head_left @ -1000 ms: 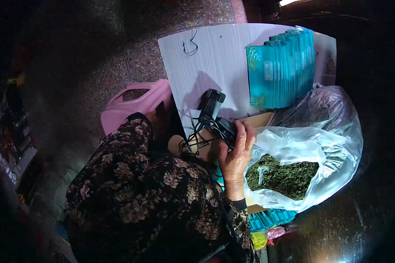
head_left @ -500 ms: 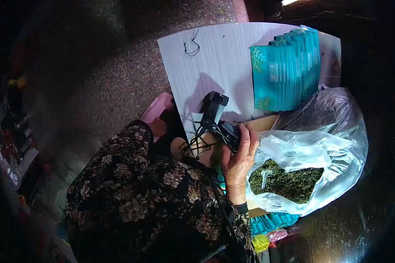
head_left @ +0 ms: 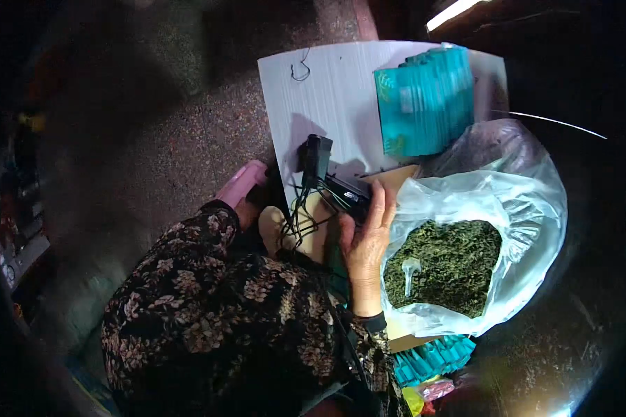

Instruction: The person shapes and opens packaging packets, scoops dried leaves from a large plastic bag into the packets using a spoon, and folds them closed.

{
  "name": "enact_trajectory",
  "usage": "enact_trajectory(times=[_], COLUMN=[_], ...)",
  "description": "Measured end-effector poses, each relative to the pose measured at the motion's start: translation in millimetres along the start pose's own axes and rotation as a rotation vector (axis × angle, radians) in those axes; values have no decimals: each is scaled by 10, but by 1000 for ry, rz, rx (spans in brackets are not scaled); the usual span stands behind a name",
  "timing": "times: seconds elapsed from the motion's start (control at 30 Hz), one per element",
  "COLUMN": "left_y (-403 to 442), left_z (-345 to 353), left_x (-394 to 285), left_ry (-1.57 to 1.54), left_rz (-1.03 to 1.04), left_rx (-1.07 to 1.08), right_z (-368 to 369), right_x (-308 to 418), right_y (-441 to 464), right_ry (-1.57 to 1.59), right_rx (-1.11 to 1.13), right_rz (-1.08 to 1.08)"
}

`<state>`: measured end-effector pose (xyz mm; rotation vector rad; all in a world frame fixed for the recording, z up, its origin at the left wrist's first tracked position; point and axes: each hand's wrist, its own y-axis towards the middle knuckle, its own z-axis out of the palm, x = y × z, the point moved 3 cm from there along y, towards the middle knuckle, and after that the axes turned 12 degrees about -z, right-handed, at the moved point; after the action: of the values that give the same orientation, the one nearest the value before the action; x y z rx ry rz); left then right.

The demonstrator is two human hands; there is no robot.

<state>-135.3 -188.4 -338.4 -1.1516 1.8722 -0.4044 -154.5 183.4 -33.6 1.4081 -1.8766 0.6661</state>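
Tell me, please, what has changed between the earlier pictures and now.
The pink plastic object has moved in toward the person's left sleeve, so its opening no longer shows. More of the dark green leaves shows in the plastic bag. I see nothing clearly taken hold of or let go. The right hand stays at the black device, and the row of teal packets remains on the white board.

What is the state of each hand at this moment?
Left hand: cannot be told; mostly shadowed, beside the pink plastic object.
Right hand: partly closed, thumb and fingers around one end of a black, box-shaped device.
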Motion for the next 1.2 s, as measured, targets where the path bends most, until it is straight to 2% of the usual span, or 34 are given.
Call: enact_trajectory(times=[0.1,0.2,0.33,0.47,0.53,0.6,0.7,0.77,0.9,1.2], left_y=[-44,103,388,144,411,272,717,769,490,530], left_z=[61,190,-117,-260,-260,-305,-383,-480,-567,-997], left_x=[182,247,94,-7,-26,-147,-875,-1004,-1002,-1446], left_ry=[-177,-323,-309,-274,-278,-283,-267,-271,-242,-205], left_rz=[-26,-13,64,93,125,141,199,260,263,348], left_rx=[-170,-282,-229,-202,-182,-163,-142,-159,-120,-77], right_z=[84,169,21,99,223,190,-86,-207,-83,-11], right_x=[-68,-182,-27,55,-40,-1,233,269,298,278], right_y=[220,223,256,174,191,108,128,110,-121,-217], right_ry=[38,-62,-84,-55,-73,-74,-56,-77,-25,-101], right_rx=[38,116,128,156,142,138,164,164,135,78], right_rz=[-2,1,27,56,47,23,58,44,32,12])
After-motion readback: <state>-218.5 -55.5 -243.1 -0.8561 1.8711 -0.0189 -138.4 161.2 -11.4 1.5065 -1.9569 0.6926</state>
